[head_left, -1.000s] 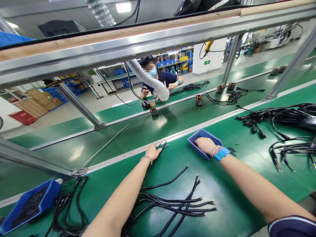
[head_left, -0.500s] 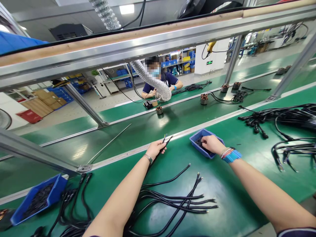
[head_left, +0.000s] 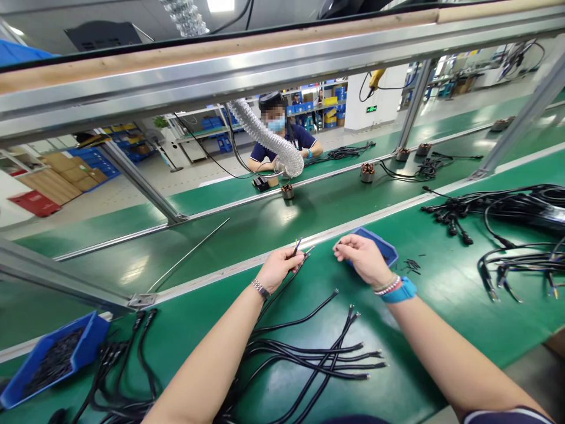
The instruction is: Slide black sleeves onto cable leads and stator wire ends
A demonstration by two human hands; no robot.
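My left hand is closed around black cables near their cut ends, where thin blue and yellow-green wires stick out past the fingers. How many cables it grips is hidden. My right hand is pinched in front of the blue bin, and a small dark piece, apparently short black tubing, shows at its fingertips. The hand covers much of that bin. Several small black tube pieces lie on the green table to its right. Below my hands, more black cables fan out with stripped ends.
At left stands another blue bin full of small black pieces, beside cables with connectors. More cables are heaped at right. A metal rail borders the table; across it sit copper-wound motor parts and a masked person.
My right hand has come up out of the bin and moved left, towards my left hand. Loose black pieces now show right of the bin. The wire ends in my left hand are more spread.
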